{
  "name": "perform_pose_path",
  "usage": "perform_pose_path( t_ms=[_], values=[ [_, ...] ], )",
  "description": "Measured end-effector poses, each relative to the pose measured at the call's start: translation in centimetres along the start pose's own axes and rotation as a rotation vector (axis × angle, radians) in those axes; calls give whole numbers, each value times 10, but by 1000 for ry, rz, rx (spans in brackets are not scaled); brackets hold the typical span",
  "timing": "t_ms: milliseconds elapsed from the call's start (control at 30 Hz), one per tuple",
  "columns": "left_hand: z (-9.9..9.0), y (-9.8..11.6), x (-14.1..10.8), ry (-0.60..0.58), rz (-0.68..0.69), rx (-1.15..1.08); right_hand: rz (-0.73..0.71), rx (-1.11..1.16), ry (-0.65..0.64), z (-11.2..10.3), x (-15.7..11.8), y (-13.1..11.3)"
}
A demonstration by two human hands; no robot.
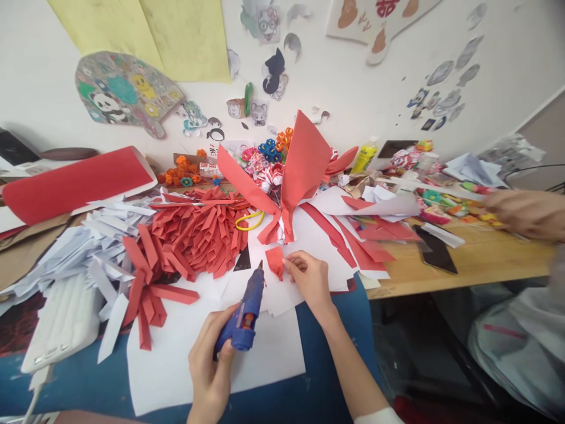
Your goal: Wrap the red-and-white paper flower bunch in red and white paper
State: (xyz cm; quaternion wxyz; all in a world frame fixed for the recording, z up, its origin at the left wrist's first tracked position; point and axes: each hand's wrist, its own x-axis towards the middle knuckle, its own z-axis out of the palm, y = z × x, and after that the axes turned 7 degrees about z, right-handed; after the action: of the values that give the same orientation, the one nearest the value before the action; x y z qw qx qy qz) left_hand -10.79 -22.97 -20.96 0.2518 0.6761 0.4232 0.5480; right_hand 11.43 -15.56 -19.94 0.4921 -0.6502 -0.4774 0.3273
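Observation:
My left hand (212,359) is wrapped round a blue glue gun (248,312), its nozzle pointing up and away over the white paper. Close to the nozzle, my right hand (309,280) pinches the edge of a small piece of red paper (274,262). Just beyond both hands stands a large red paper shape (304,159) with wide flaring petals and a narrow base. A yellow loop (249,221) lies to the left of that base.
Folded red paper strips (198,232) and white strips (92,241) are heaped at left, behind a white power bank (66,321). A phone (435,248) lies at right. Another person's blurred hand (525,213) reaches in there. A yellow bottle (365,155) stands near the wall.

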Motion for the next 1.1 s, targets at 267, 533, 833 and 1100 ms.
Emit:
perform_pose_path(
  t_ms=[267,533,833,1100],
  values=[
    [-4,2,-2,-4,8,-2,-245,-145,245,-25,-14,-11],
    [-8,-1,-2,-16,6,13,-281,-676,517,-136,64,11],
    [-12,-3,-1,-107,37,20,172,-1049,339,-180,140,56],
    [-8,1,2,-74,23,6,141,-749,436,-197,152,45]
  ],
)
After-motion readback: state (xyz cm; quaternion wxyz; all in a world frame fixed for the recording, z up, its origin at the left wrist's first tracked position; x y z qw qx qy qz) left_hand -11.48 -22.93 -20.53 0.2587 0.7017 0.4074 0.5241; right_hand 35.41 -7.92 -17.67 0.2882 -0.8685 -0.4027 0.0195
